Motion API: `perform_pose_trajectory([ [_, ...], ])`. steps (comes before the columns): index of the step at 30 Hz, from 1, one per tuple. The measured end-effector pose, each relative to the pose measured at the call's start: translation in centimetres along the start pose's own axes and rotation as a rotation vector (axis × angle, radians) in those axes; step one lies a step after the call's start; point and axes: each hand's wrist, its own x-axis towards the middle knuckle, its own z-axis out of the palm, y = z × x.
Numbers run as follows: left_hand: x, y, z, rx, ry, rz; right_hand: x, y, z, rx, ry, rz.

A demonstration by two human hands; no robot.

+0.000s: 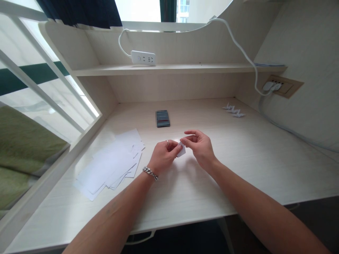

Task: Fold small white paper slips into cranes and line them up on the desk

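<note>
Left hand (164, 155) and right hand (199, 145) meet just above the surface (238, 169), both pinching one small folded white paper piece (181, 150) between fingertips. The piece sits near and in front of the dark box (162, 118). Loose white sheets (111, 165) lie left of that box, small folded paper figures (234, 111) right of it.

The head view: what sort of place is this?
Probably a dorm room or bedroom study corner: a built-in desk with a shelf and power strip, green bedding behind a rail beside it. The left hand and right hand pinch a folded paper.
</note>
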Motion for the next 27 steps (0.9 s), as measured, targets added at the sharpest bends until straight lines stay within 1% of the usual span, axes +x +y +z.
perform_pose_trajectory([
  [2, 0.05, 0.1, -0.05, -0.021, 0.066, -0.009, -0.01, 0.08, -0.1, -0.067, -0.077, 0.051],
  [5, 0.17, 0.28, -0.23, -0.122, 0.141, -0.03, -0.08, 0.2, -0.19, -0.193, -0.213, 0.104],
  [7, 0.23, 0.37, -0.36, -0.191, 0.15, -0.054, -0.13, 0.24, -0.24, -0.251, -0.257, 0.098],
  [9, 0.28, 0.38, -0.44, -0.237, 0.129, -0.076, -0.18, 0.18, -0.3, -0.291, -0.277, 0.077],
  [11, 0.3, 0.34, -0.46, -0.252, 0.121, -0.082, -0.25, 0.05, -0.36, -0.34, -0.313, 0.075],
  [13, 0.29, 0.29, -0.47, -0.248, 0.14, -0.068, -0.35, -0.12, -0.32, -0.38, -0.341, 0.091],
  [16, 0.23, 0.3, -0.49, -0.248, 0.182, -0.049, -0.53, -0.29, -0.03, -0.365, -0.334, 0.109],
  [19, 0.21, 0.34, -0.44, -0.249, 0.214, -0.056, -0.64, -0.22, 0.26, -0.324, -0.338, 0.12],
  [21, 0.26, 0.29, -0.32, -0.224, 0.237, -0.059, -0.67, -0.06, 0.33, -0.338, -0.337, 0.118],
  [25, 0.43, 0.08, -0.01, -0.167, 0.277, -0.036, -0.67, 0.14, 0.3, -0.365, -0.283, 0.09],
  [27, 0.47, -0.01, 0.04, -0.156, 0.295, -0.025, -0.68, 0.1, 0.31, -0.346, -0.292, 0.1],
])
